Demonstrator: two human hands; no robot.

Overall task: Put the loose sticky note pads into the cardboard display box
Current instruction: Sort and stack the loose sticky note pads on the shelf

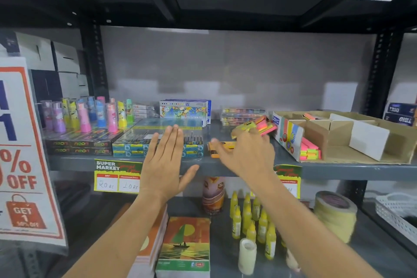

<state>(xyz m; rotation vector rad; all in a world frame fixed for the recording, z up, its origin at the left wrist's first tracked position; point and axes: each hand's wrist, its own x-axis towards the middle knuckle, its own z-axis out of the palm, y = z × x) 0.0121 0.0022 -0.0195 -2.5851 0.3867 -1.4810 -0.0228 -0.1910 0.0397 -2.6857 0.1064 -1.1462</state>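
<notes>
The cardboard display box (338, 142) lies on the grey shelf at the right, with pink and yellow sticky note pads (310, 150) stacked in its front left compartment. My right hand (244, 153) is raised left of the box and grips a blurred bundle of pink and yellow sticky note pads (259, 127). Another orange-yellow pad (220, 148) lies on the shelf below that hand. My left hand (165, 160) hovers flat with fingers spread in front of the shelf edge, holding nothing.
Blue pen boxes (158, 140), neon boxes (79, 144) and colourful bottles (90, 115) fill the shelf's left half. An oil pastel box (184, 110) stands at the back. Glue bottles (250, 221), tape rolls (336, 214) and notebooks (185, 246) sit on the lower shelf.
</notes>
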